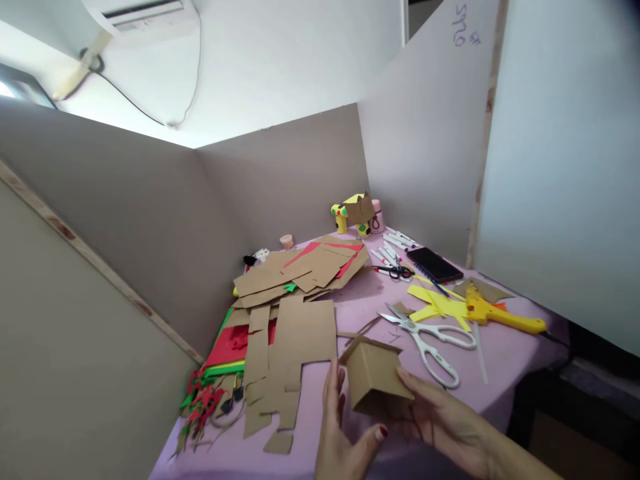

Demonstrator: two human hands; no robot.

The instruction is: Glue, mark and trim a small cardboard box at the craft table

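A small folded cardboard box [375, 373] with a flap top is held up near the front edge of the table. My right hand [435, 413] grips its right side, thumb on the near upper face and the other fingers partly hidden underneath. On the left of the box, my left hand [345, 433] has its fingers stretched out and the thumb spread. It is close to the box, and I cannot tell if it touches. White-handled scissors [425, 337] lie just beyond the right hand with blades apart. Cut cardboard pieces [305, 330] lie left of the box.
A yellow glue gun [500, 315] rests beside yellow paper strips [437, 303] at the right. Behind them are a phone [434, 265], black scissors [400, 272] and several markers [385, 255]. Red and green scraps [205, 407] lie front left. Grey partitions [290, 173] enclose the purple-covered table [320, 413].
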